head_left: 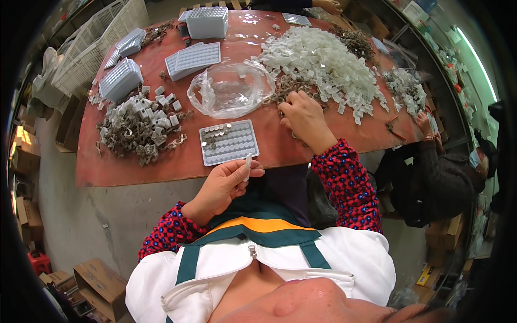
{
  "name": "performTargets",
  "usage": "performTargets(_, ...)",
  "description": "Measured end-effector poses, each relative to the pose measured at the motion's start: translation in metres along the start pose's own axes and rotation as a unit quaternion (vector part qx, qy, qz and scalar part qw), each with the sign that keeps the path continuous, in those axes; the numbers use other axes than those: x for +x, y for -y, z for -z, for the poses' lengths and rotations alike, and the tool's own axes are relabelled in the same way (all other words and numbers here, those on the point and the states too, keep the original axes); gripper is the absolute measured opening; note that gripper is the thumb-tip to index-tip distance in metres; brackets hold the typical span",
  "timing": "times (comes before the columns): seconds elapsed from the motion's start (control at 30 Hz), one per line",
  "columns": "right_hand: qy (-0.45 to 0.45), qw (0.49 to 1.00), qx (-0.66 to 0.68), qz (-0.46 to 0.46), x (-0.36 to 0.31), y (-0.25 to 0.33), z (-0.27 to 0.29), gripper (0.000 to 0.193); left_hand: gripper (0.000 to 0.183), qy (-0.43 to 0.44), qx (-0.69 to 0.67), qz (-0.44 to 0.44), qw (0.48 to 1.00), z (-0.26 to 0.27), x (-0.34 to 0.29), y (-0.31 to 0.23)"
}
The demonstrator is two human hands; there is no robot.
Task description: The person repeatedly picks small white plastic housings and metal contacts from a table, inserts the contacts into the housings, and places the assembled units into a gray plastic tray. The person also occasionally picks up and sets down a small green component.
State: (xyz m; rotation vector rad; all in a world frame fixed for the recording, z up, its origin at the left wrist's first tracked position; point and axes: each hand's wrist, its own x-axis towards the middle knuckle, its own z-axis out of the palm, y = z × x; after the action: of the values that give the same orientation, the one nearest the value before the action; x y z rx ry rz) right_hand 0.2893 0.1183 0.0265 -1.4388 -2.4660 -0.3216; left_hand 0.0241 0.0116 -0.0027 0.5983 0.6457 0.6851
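Observation:
In my left hand [226,185], a small, narrow, whitish plastic piece [248,166] is pinched upright between thumb and fingers at the table's near edge. Just beyond it lies a pale tray [231,155] with rows of round hollows; several small silvery discs sit in its far left part. My right hand [302,114] is over a tangle of brownish strands [291,89], its fingers curled down. What those fingers hold, if anything, is hidden. Behind the tray rests an open clear plastic bag [231,97].
A large heap of translucent white pieces [323,64] covers the far right. Left are grey clumps with white blocks [140,126] and stacked trays [121,81]. Pliers [396,129] lie near the right edge. A co-worker [441,175] sits there; another person's hand [328,6] shows at the far side.

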Motion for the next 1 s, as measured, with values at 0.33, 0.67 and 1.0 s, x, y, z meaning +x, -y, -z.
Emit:
performTargets(0.33,-0.077,0.823,0.542,-0.15,0.02,-0.009,-0.008,0.016,0.032,-0.018,-0.011,-0.084,0.996,0.009,-0.004,-0.006)
performTargets(0.67,-0.073,0.864,0.498,-0.026,-0.022,0.082,0.036,0.016,0.034,-0.07,0.003,-0.159,0.985,0.001,-0.019,-0.021)
performTargets(1.0,-0.123,0.943,0.306,0.053,-0.038,0.115,0.048,0.022,0.035,-0.087,0.175,-0.226,0.954,-0.006,-0.017,-0.009)
